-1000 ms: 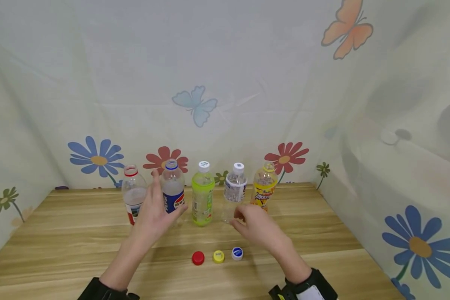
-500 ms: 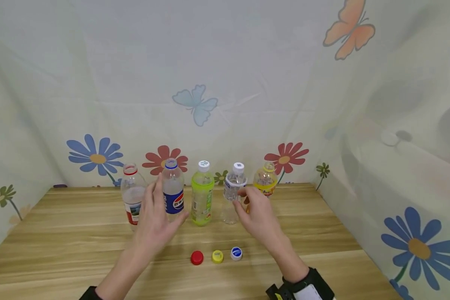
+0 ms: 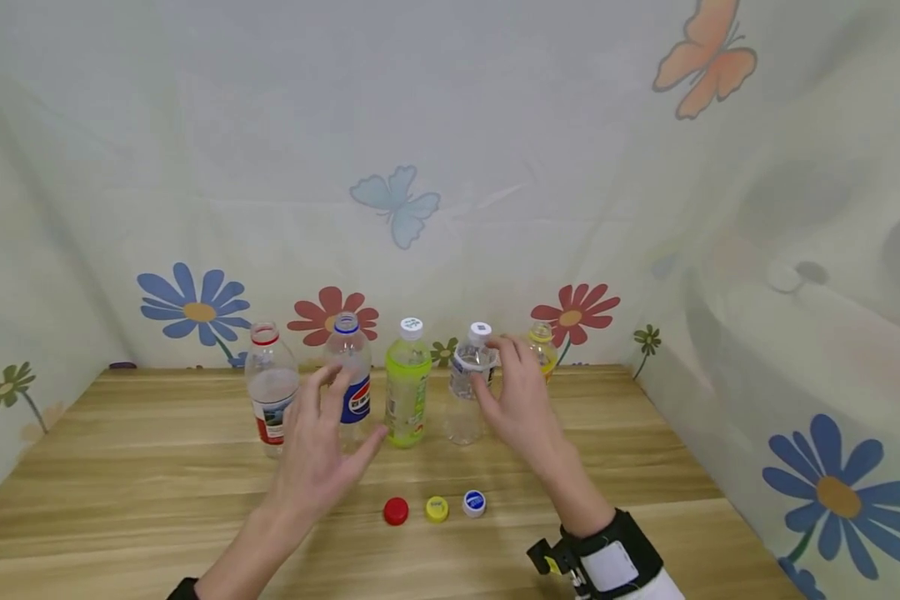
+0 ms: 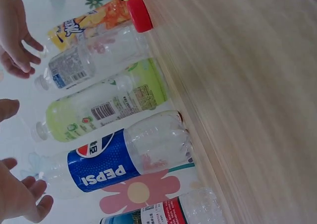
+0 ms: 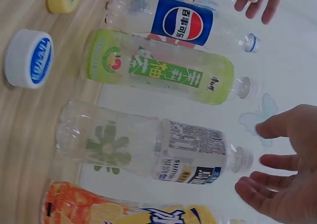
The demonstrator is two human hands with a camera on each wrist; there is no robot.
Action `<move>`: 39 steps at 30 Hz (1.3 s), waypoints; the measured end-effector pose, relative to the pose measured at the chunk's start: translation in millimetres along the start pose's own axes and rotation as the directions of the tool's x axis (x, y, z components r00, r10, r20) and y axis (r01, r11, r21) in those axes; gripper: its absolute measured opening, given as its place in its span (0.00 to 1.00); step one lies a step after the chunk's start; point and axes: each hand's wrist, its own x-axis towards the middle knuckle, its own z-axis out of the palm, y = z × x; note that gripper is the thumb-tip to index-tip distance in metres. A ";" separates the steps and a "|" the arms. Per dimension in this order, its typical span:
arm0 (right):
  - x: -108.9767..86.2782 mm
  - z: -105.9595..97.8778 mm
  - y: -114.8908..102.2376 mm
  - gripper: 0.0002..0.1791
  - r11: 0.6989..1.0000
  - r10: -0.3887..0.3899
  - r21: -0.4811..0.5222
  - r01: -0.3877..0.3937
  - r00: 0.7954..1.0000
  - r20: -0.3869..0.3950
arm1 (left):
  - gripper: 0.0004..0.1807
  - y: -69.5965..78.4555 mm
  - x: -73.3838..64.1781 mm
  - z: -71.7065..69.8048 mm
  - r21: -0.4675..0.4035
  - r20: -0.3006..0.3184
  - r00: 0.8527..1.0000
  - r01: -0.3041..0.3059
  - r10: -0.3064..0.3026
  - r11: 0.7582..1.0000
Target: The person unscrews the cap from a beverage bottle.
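My left hand (image 3: 318,454), fingers spread, hovers in front of the Pepsi bottle (image 3: 356,396), which has a blue ring at its uncapped neck. In the left wrist view a gap separates those fingers from the bottle. My right hand (image 3: 521,408) is by the clear bottle (image 3: 463,421) with a white cap (image 3: 480,330). In the right wrist view, thumb and fingers are loosely bent and apart, just beyond that cap, holding nothing. Between the hands stands a green-labelled drink bottle (image 3: 407,392) with a white cap. An uncapped yellow-labelled bottle (image 3: 543,354) is partly hidden behind my right hand.
An uncapped bottle with a red neck ring (image 3: 272,392) stands at the left end of the row. Nearer on the wooden table (image 3: 157,492) lie a red cap (image 3: 396,511), a yellow cap (image 3: 437,509) and a white-and-blue cap (image 3: 474,503). A flowered cloth (image 3: 270,167) rises behind.
My right hand has risen from low by the clear bottle's base to near its cap. My left hand has shifted slightly right and down, its fingers bending a little. The bottles have stayed in place.
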 end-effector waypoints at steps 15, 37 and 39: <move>25.5 -6.0 -0.2 0.34 0.997 0.037 -0.068 -0.028 0.988 0.148 | 0.35 -1.2 0.0 -0.5 -0.021 0.180 0.983 -0.033 0.036 0.999; 26.8 -17.6 -8.1 0.15 0.992 0.098 -0.095 -0.088 0.990 0.104 | 0.33 -4.8 -0.6 0.3 0.001 0.252 0.967 -0.035 0.034 0.999; 26.0 -19.5 -9.0 0.17 0.991 0.111 -0.083 -0.101 0.987 0.117 | 0.33 -4.6 -0.5 0.1 0.004 0.257 0.966 -0.030 0.028 1.000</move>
